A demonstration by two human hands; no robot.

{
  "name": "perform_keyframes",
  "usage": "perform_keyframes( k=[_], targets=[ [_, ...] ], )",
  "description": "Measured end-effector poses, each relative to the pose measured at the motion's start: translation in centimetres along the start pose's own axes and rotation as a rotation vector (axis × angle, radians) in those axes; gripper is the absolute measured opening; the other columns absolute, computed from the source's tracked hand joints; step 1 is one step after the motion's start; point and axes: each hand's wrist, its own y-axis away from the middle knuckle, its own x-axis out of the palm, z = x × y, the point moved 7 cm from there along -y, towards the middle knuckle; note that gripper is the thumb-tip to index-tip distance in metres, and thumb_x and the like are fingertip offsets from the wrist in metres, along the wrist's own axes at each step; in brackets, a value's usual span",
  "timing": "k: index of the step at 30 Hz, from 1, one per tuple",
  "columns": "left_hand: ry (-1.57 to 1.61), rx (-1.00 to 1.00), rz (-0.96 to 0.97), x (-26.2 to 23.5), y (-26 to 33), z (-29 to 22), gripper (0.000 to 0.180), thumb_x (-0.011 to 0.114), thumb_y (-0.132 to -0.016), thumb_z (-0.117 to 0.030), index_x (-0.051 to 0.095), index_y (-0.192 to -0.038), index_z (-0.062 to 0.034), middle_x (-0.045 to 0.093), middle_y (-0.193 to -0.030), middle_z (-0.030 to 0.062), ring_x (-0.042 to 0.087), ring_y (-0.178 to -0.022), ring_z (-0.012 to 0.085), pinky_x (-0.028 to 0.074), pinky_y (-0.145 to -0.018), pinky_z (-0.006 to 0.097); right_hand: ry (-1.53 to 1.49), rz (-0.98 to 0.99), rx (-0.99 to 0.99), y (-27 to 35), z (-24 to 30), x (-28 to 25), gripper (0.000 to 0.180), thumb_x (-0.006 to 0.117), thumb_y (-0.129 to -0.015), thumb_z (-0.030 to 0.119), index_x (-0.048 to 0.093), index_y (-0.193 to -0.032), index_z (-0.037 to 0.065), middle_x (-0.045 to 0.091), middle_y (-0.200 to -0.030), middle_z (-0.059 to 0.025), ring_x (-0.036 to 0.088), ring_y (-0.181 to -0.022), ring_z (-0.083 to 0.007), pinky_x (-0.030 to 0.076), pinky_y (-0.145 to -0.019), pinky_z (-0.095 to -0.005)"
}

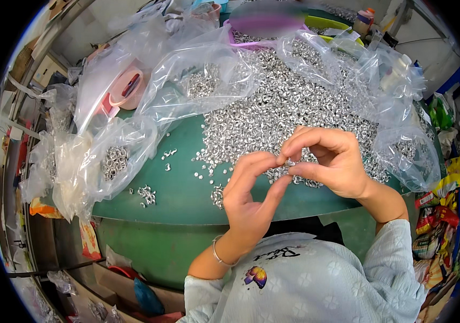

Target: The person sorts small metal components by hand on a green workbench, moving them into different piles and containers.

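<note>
Shirt: pale, with a butterfly motif (256,276); nearest the lens, off the bench's front edge.
Right hand (324,161): thumb and forefinger look pinched on a small silver metal piece (291,162), above the pile's front margin.
Left hand (254,191): fingertips meet the right's at the piece; whether they grip it cannot be told.
Drop risk: judged likeliest; so small a part could slip and be lost in the pile (278,102).
Spill risk: the loose cluster (146,195) near the front edge could be swept off by a sleeve.
Bench (181,183): green top; clear bags of parts at the left edge (115,161) and front-right corner (402,151); purple basin (246,45) and lime basin (321,22) along the back.
Room: cluttered; colourful packets (445,215) heaped beyond the right edge.
</note>
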Motion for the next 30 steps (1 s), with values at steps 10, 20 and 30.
perform_keyframes(
  k=[10, 20, 30],
  targets=[
    [0.165, -0.175, -0.037, 0.1, 0.3, 1.9, 0.014, 0.068, -0.081, 0.007, 0.066, -0.095, 0.0036, 0.065, -0.096, 0.0106, 0.061, -0.089, 0.0172, 0.048, -0.079, 0.029, 0.073, -0.011, -0.006, 0.3, -1.0, -0.1, 0.023, 0.071, -0.081, -0.002, 0.068, -0.104, 0.000, 0.066, -0.103, -0.0072, 0.057, -0.084, -0.0124, 0.047, -0.075, -0.0253],
    [0.345, -0.313, -0.005, 0.8, 0.7, 3.5, 0.011, 0.065, -0.085, 0.006, 0.064, -0.096, 0.0055, 0.064, -0.097, 0.0108, 0.058, -0.091, 0.0152, 0.046, -0.082, 0.027, 0.155, -0.017, 0.025, 0.4, -1.9, -0.6, 0.017, 0.069, -0.084, 0.002, 0.068, -0.101, 0.000, 0.065, -0.103, -0.0077, 0.058, -0.085, -0.0134, 0.047, -0.074, -0.0257],
    [0.425, -0.386, 0.004, 1.3, 0.8, 4.3, 0.010, 0.062, -0.087, 0.006, 0.063, -0.097, 0.0072, 0.063, -0.099, 0.0109, 0.057, -0.092, 0.0145, 0.046, -0.082, 0.026, 0.073, -0.027, 0.094, 0.4, -2.7, -0.7, 0.012, 0.064, -0.089, 0.005, 0.067, -0.099, -0.001, 0.062, -0.102, -0.0071, 0.058, -0.087, -0.0129, 0.048, -0.070, -0.0254]
  ],
)
